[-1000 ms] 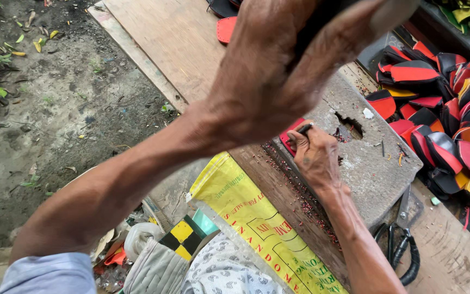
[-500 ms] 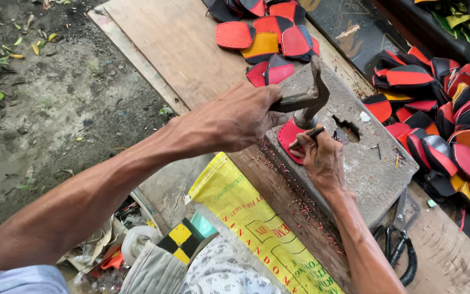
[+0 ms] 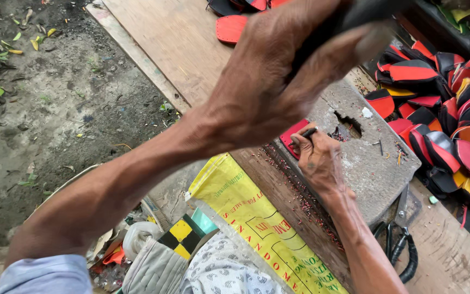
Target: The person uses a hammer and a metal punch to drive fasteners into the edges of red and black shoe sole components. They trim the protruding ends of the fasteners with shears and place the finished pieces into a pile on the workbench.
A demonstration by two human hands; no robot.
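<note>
My left hand (image 3: 267, 92) is raised close to the camera, shut on a hammer (image 3: 365, 16) whose dark, blurred handle shows at the top. Below it, my right hand (image 3: 319, 160) pinches a thin dark punch (image 3: 308, 132) upright on a red cut piece (image 3: 291, 136). That piece lies at the near-left edge of a grey stone block (image 3: 376, 163) with a ragged hole in its top. My raised hand hides part of the block.
A heap of red, black and orange cut pieces (image 3: 441, 136) lies to the right of the block. Black-handled scissors (image 3: 401, 239) rest on the wooden board (image 3: 175, 43). A yellow sack (image 3: 246, 218) drapes over the board's near edge. Dirt ground (image 3: 55, 109) lies to the left.
Half a second ago the hammer head was down at the punch. My left hand has since swung it up towards the camera. My right hand has stayed on the punch.
</note>
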